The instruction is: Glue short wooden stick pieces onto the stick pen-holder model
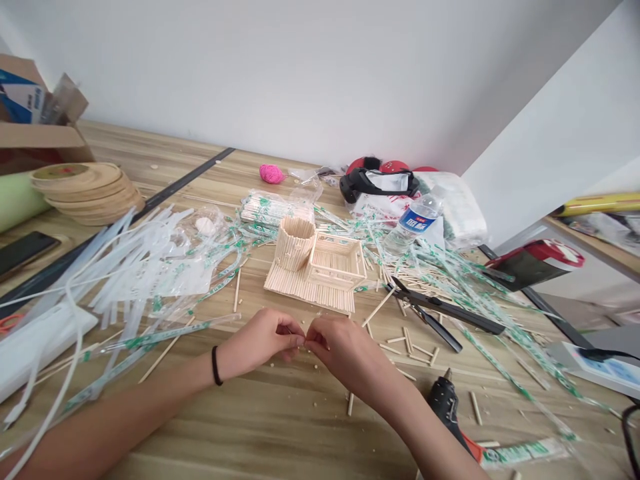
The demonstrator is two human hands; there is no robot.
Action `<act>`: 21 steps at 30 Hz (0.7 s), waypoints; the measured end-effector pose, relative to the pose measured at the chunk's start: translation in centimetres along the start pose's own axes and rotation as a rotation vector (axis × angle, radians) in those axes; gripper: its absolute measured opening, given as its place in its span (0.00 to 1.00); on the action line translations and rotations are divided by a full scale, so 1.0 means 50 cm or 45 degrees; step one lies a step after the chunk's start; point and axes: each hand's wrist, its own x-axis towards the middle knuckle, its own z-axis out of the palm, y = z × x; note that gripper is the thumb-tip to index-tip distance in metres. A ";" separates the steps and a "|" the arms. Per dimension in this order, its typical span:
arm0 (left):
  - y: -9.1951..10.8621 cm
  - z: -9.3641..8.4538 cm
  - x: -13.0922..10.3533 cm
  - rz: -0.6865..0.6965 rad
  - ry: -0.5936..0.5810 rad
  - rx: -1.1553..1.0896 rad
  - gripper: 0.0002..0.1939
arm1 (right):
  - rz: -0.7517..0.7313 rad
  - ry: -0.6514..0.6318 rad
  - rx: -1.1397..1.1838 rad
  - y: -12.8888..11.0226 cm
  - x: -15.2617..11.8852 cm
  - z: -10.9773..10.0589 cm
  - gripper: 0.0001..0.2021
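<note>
My left hand point(270, 339), with a dark band on the wrist, is closed in a pinch. Its fingertips meet those of my right hand point(345, 350), which is pinched too. Whatever lies between them is too small to make out. Just beyond the hands stands a small model of thin wooden sticks: a flat stick base point(305, 293), a round upright stick cup point(296, 243) on its left, and a low open box point(337, 259) on its right. Cut stick pieces point(407, 340) are scattered right of my right hand.
A black glue gun point(445, 403) lies by my right forearm. Black scissors point(430, 313) rest beyond it. A water bottle point(417, 223), pink yarn point(271, 174), torn plastic wrappers point(170, 280), a cable point(75, 320) and a phone point(27, 253) surround the work area.
</note>
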 end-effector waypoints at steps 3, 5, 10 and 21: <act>0.001 -0.003 0.002 0.011 -0.048 -0.067 0.12 | -0.007 0.013 0.006 -0.001 -0.001 -0.002 0.06; 0.004 -0.006 0.002 0.014 -0.080 -0.111 0.13 | -0.011 0.020 0.011 -0.001 -0.001 -0.003 0.06; 0.010 -0.015 0.002 -0.014 -0.139 -0.221 0.15 | -0.017 0.033 0.025 0.000 0.001 0.000 0.06; 0.020 -0.012 -0.002 -0.061 -0.140 -0.298 0.15 | -0.015 0.048 0.023 -0.008 -0.003 -0.009 0.07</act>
